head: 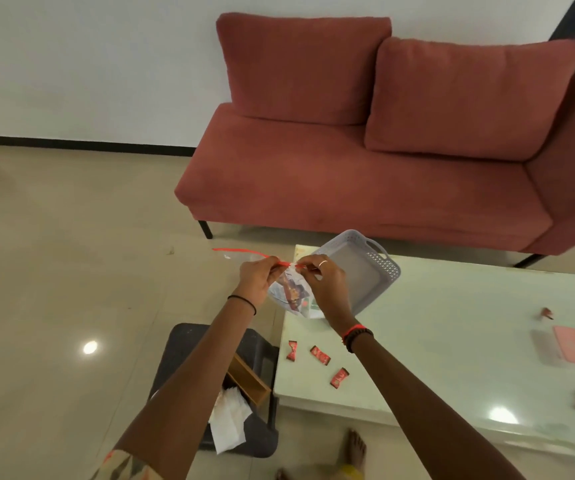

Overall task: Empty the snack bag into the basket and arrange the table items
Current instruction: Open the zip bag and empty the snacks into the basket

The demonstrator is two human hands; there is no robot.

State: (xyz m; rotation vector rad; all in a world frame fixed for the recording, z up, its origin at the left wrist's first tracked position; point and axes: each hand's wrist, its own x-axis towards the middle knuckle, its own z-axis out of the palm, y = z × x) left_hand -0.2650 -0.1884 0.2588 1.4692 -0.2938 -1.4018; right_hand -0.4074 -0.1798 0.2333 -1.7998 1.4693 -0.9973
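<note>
I hold a clear zip snack bag [293, 292] with a red seal strip in the air over the table's far left corner. My left hand [256, 280] pinches the red strip from the left; my right hand [324, 282] pinches it from the right. Wrapped snacks show inside the bag. Just behind the bag a grey plastic basket [365, 271] sits on the table, with nothing in it that I can see. Three red wrapped candies [320, 355] lie loose on the table [452, 323] below my right wrist.
A pink flat case [573, 344] and two more small red wrappers [547, 312] lie at the table's right. Left of the table stands a dark stool [189, 344] with a wooden box and white tissues. A red sofa [348, 168] stands behind.
</note>
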